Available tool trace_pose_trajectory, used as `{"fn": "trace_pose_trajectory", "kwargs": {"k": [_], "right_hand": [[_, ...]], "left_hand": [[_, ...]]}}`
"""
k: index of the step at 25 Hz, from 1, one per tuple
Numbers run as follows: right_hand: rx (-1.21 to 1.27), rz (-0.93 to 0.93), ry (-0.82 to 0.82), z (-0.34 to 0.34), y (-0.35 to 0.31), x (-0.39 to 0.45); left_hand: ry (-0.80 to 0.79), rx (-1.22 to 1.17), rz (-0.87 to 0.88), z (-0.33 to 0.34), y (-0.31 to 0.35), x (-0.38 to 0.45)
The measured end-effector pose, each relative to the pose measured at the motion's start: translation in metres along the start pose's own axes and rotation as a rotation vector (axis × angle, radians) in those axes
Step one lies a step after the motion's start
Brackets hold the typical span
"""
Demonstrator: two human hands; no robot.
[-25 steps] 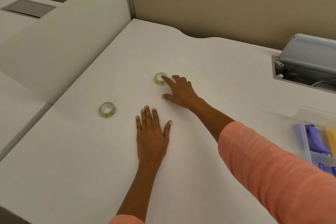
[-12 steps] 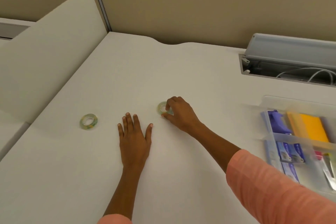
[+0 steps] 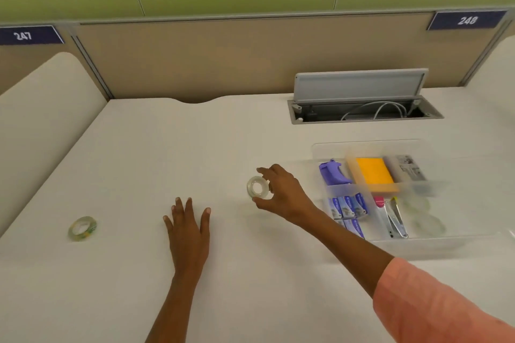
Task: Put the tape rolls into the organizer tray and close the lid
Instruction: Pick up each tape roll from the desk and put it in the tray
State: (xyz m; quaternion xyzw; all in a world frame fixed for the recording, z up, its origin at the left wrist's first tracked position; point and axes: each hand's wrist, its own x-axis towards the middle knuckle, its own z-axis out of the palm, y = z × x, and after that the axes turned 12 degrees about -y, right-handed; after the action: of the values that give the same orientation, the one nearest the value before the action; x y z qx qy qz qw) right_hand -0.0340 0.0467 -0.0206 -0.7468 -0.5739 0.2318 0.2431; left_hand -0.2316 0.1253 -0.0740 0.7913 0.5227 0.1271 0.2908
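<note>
My right hand (image 3: 281,193) grips a clear tape roll (image 3: 257,187) by its edge and holds it tilted up off the white desk, left of the clear organizer tray (image 3: 418,245). The tray's lid is off or open, and two clear rolls (image 3: 426,224) seem to lie in its right compartment. A second tape roll (image 3: 82,228) with a green and yellow core lies flat on the desk at the far left. My left hand (image 3: 189,228) rests flat on the desk between the two rolls, fingers spread, holding nothing.
The tray holds a purple tool (image 3: 333,174), an orange pad (image 3: 372,174), blue packets (image 3: 347,207) and a metal clip (image 3: 395,217). Behind it, an open cable hatch (image 3: 362,108) with its grey flap raised. Low dividers stand at the desk's left and back.
My right hand closed on the nearer tape roll and lifted it off the desk, tilting it. The camera view swung right and up, bringing the whole tray into sight. My left hand stayed flat.
</note>
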Motion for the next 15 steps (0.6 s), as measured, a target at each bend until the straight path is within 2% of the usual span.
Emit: {"fn": "trace_pose_trajectory", "kwargs": {"k": [9, 15], "right_hand": [[0.041, 0.187, 0.317, -0.125, 0.103, -0.110], [-0.173, 0.328, 0.363, -0.174, 0.194, -0.189]], "left_hand": [[-0.244, -0.285, 0.261, 0.080, 0.178, -0.041], [-0.346, -0.221, 0.339, 0.128, 0.231, -0.057]]}}
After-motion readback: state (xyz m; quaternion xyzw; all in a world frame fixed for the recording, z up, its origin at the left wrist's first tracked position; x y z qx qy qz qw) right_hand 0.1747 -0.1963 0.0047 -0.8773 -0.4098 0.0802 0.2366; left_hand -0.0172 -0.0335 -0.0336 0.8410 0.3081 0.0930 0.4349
